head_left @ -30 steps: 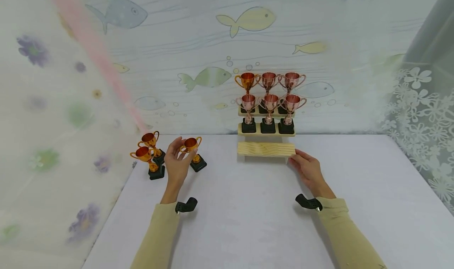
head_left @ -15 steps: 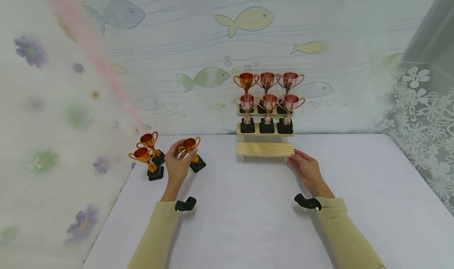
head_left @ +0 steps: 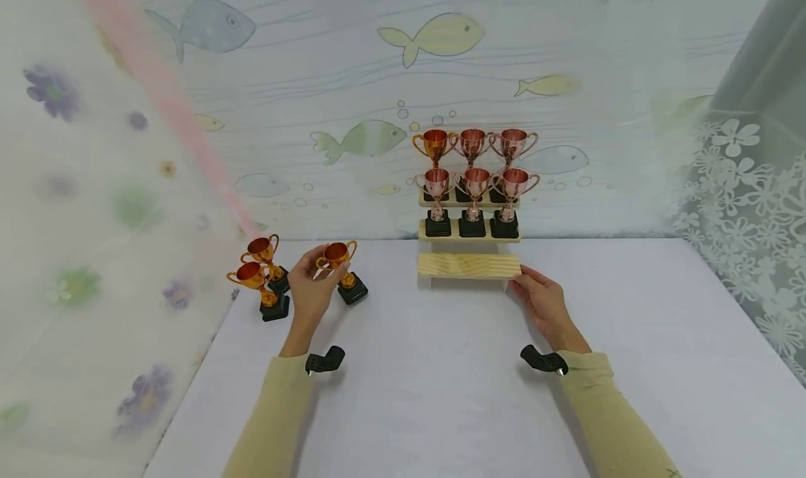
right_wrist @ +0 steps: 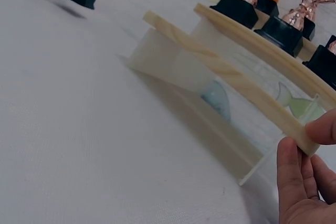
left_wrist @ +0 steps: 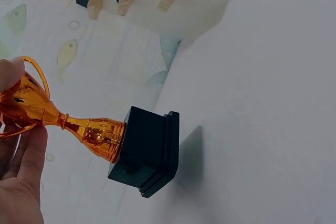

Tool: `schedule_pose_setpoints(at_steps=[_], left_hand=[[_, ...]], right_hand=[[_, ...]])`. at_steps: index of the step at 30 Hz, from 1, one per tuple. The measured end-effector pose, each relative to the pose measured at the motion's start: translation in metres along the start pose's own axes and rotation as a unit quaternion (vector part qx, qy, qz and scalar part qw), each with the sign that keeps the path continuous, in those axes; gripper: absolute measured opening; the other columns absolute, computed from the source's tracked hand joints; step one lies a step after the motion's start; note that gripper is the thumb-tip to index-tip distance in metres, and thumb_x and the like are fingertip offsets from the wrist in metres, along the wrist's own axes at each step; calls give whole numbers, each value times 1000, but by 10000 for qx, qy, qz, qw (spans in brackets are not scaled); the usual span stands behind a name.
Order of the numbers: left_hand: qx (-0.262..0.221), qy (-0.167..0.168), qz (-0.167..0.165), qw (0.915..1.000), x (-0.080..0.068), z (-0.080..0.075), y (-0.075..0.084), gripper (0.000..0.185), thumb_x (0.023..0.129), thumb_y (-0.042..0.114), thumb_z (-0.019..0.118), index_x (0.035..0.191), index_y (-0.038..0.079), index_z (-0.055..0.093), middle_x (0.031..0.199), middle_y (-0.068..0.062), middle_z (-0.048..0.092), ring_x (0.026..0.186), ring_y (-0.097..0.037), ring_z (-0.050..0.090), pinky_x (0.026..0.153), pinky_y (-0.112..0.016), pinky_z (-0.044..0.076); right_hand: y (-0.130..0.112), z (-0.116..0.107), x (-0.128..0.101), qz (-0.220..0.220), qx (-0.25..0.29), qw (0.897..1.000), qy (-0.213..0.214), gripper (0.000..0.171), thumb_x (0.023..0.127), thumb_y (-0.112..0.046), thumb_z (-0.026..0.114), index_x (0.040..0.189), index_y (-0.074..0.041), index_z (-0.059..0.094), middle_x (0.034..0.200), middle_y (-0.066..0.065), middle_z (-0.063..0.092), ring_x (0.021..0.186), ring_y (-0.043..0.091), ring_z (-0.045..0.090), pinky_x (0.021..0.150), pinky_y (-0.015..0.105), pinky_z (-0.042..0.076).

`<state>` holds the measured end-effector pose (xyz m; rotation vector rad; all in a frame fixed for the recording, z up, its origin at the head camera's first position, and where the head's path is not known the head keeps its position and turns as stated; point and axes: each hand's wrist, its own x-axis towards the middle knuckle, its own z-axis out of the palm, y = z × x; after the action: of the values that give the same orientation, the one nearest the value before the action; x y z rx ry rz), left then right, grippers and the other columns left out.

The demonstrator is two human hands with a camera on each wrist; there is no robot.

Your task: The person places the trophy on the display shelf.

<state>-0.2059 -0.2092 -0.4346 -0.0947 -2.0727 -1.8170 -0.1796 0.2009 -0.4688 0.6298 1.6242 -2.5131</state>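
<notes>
- Two hands work at the tabletop [head_left: 441, 366].
- Left hand [head_left: 313, 290] pinches a gold trophy [head_left: 341, 268] by its cup, near the back left corner, base just off the surface.
- Right hand [head_left: 543, 301] grips the wooden stand's [head_left: 469, 264] lowest shelf end at the back edge.

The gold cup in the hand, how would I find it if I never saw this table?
Start at the wooden stepped shelf by the fish wall, then look left across the white table. Three gold cups stand there; two sit together near the edge. Yours is the gold trophy standing apart, pinched by the left hand.
</notes>
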Motion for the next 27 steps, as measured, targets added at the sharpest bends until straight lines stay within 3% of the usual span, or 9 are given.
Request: schedule_pose_setpoints(at_steps=[9, 11, 17, 27], left_hand=[[-141, -218, 222, 9994, 4, 5, 14, 45, 82, 1, 83, 124, -2, 67, 120, -14, 67, 101, -13, 65, 91, -27, 59], [-126, -331, 231, 9991, 2, 8, 25, 45, 83, -1, 82, 125, -4, 66, 121, -16, 67, 101, -11, 65, 90, -23, 59], [-108, -730, 387, 9965, 1, 18, 33, 45, 83, -2, 82, 125, -4, 66, 121, -20, 66, 100, -13, 65, 88, -20, 58], [-175, -1407, 573, 9882, 2, 55, 46, 45, 81, -2, 83, 124, -3, 67, 121, -20, 68, 100, -16, 66, 88, -26, 60]], right_hand=[[0, 0, 0, -65, 219, 9997, 14, 56, 101, 2, 52, 153, 9, 32, 99, -9, 64, 91, 0, 66, 90, 15, 55], [0, 0, 0, -66, 268, 9996, 4, 56, 101, 3, 52, 152, 9, 32, 97, -9, 66, 90, 1, 66, 90, 15, 55], [1, 0, 0, -76, 208, 9997, -38, 56, 101, 1, 54, 152, 9, 33, 96, -10, 66, 91, 0, 66, 92, 15, 55], [3, 0, 2, -46, 305, 9995, 32, 55, 100, 2, 55, 151, 8, 36, 96, -9, 67, 90, 1, 67, 90, 16, 56]])
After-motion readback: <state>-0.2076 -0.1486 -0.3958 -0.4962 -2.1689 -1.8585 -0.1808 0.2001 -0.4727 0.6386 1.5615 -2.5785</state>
